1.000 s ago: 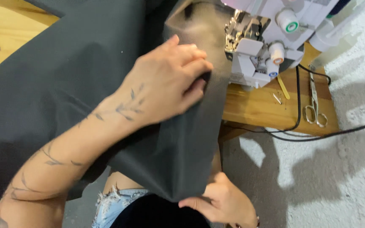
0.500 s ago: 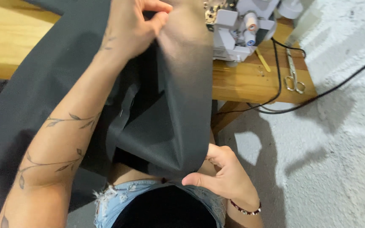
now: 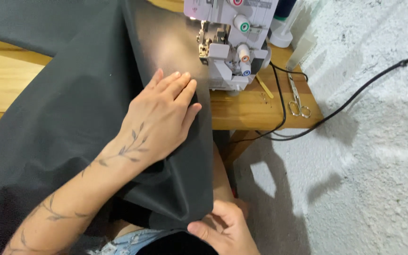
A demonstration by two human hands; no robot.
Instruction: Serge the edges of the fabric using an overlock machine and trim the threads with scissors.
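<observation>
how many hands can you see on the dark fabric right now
2. The left hand lies flat on the dark fabric on the table, in front of the sewing machine. The right hand pinches the fabric's lower corner, near the lap.

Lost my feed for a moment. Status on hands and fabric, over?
Left hand flat on dark fabric, by the machine. Right hand pinches the fabric's lower edge. Scissors and cable lie off to the side.

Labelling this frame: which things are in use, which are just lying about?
In use: left hand flat on the grey fabric; right hand pinching its lower edge; sewing machine.
Lying about: scissors, black cable, yellow stick, table.
</observation>
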